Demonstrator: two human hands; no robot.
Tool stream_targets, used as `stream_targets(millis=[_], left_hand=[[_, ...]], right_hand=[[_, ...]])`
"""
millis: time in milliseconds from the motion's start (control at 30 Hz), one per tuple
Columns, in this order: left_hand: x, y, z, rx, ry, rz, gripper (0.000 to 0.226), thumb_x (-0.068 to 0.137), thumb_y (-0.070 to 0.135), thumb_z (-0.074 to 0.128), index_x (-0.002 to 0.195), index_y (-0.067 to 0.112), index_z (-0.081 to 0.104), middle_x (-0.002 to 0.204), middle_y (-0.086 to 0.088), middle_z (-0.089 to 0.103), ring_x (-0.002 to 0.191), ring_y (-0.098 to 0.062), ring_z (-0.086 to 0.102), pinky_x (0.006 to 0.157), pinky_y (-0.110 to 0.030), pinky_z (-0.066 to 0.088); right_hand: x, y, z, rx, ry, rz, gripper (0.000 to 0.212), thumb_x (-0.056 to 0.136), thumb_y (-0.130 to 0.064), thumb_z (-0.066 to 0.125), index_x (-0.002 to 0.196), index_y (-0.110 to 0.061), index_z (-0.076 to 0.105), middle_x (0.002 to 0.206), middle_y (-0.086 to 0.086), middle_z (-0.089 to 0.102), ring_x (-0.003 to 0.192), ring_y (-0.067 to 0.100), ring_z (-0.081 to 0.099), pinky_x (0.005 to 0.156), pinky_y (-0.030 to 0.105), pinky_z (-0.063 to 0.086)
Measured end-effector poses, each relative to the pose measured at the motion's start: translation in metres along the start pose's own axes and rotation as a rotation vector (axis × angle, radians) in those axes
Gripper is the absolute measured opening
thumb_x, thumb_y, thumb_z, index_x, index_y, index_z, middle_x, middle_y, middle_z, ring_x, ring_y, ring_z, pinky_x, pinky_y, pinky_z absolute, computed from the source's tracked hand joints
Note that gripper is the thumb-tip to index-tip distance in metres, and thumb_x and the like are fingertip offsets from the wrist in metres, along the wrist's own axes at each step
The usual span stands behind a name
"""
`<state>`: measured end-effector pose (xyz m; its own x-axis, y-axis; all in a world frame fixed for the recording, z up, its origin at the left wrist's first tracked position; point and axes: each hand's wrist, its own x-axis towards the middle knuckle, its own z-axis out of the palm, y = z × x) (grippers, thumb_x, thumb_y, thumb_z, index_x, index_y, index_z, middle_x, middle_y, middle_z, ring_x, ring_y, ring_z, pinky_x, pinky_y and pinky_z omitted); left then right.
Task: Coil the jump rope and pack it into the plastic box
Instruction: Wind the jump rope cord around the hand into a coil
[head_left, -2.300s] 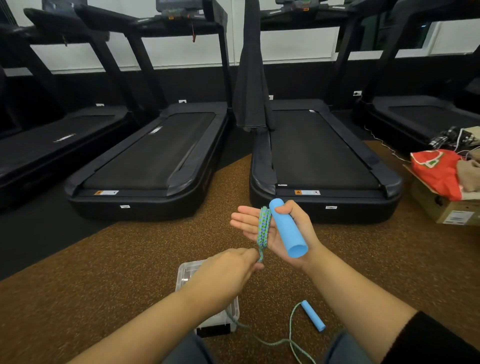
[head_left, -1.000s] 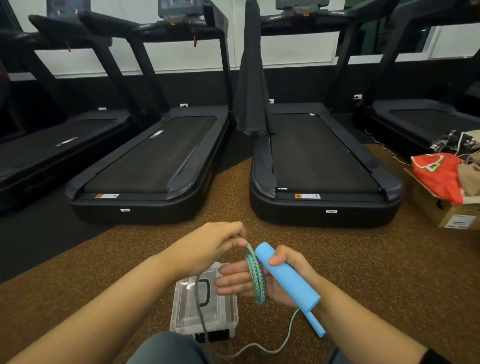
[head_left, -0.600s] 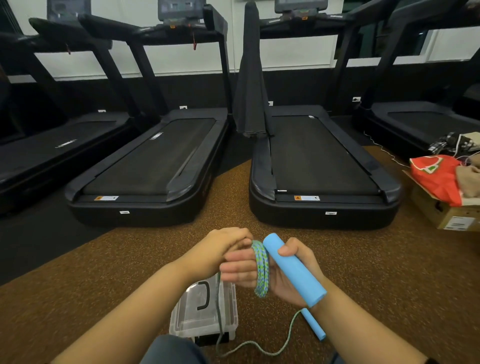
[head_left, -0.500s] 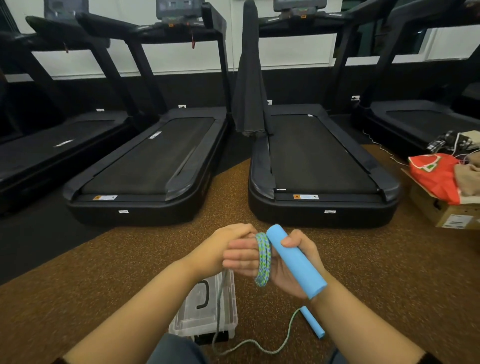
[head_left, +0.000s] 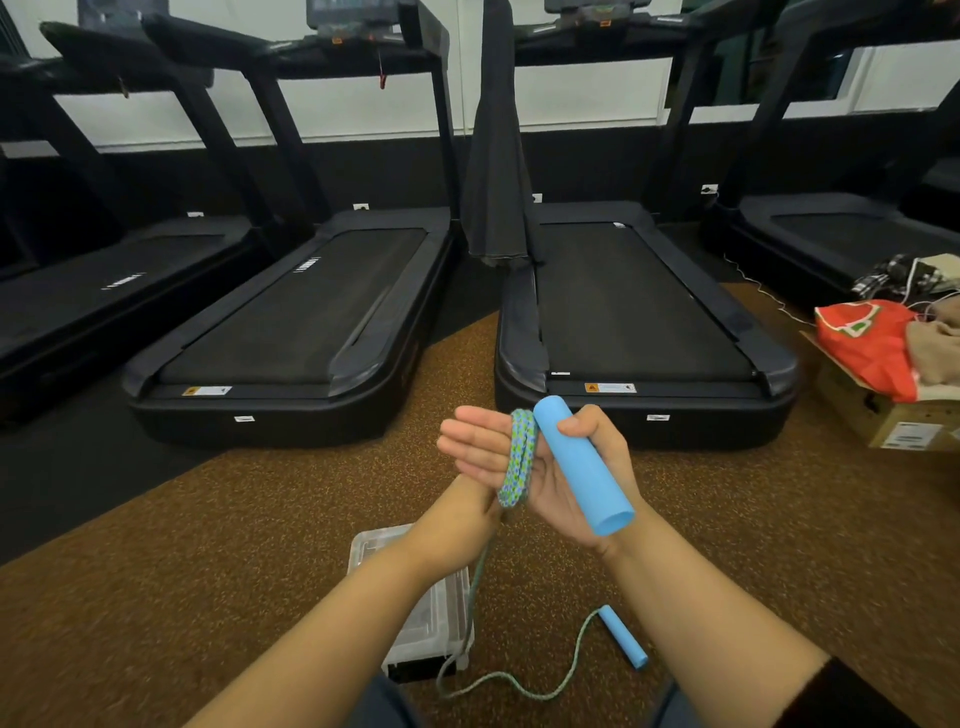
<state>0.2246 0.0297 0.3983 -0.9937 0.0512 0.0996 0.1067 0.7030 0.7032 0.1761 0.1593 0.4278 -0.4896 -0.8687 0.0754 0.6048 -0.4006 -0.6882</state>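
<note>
Rope (head_left: 518, 464) coils lie across the right hand (head_left: 550, 467), thumb clamping one handle (head_left: 582, 465); left hand (head_left: 462, 512), grip hidden, feeds slack from below.

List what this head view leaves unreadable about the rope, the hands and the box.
- Left hand: its fingers sit behind the right hand, so the grip on the rope is unseen.
- Plastic box: the left forearm covers much of it; contents unclear.
- Number of rope loops: strands overlap, too fine to count.
</note>
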Motion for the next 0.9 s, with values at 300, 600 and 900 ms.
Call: stream_targets(millis=[300, 600, 900], left_hand=[[-0.007, 0.017, -0.005, 0.084, -0.165, 0.041, 0.034, 0.097, 0.013, 0.040, 0.064, 0.023, 0.041, 0.061, 0.001, 0.044, 0.057, -0.015, 0.038, 0.056, -0.030, 0.031], [-0.021, 0.009, -0.006, 0.270, -0.165, 0.052, 0.021, 0.100, 0.027, 0.033, 0.103, 0.017, 0.051, 0.108, -0.003, 0.068, 0.093, -0.019, 0.063, 0.083, -0.034, 0.050], [-0.029, 0.019, -0.014, 0.529, -0.175, 0.134, 0.026, 0.099, 0.041, 0.029, 0.100, 0.025, 0.049, 0.100, -0.003, 0.068, 0.090, -0.025, 0.064, 0.078, -0.037, 0.050]], right_hand=[[0.002, -0.007, -0.007, -0.015, -0.106, -0.078, 0.082, 0.073, -0.028, 0.056, 0.140, 0.010, 0.030, 0.147, 0.031, 0.030, 0.138, 0.040, 0.030, 0.118, 0.046, 0.016], [0.004, -0.012, -0.018, 0.021, 0.001, -0.117, 0.084, 0.067, -0.028, 0.061, 0.138, 0.009, 0.036, 0.143, 0.029, 0.040, 0.134, 0.038, 0.039, 0.114, 0.044, 0.026], [0.007, -0.009, -0.032, -0.037, 0.154, -0.064, 0.087, 0.061, -0.030, 0.067, 0.135, 0.006, 0.041, 0.137, 0.026, 0.049, 0.129, 0.035, 0.047, 0.118, 0.045, 0.016]])
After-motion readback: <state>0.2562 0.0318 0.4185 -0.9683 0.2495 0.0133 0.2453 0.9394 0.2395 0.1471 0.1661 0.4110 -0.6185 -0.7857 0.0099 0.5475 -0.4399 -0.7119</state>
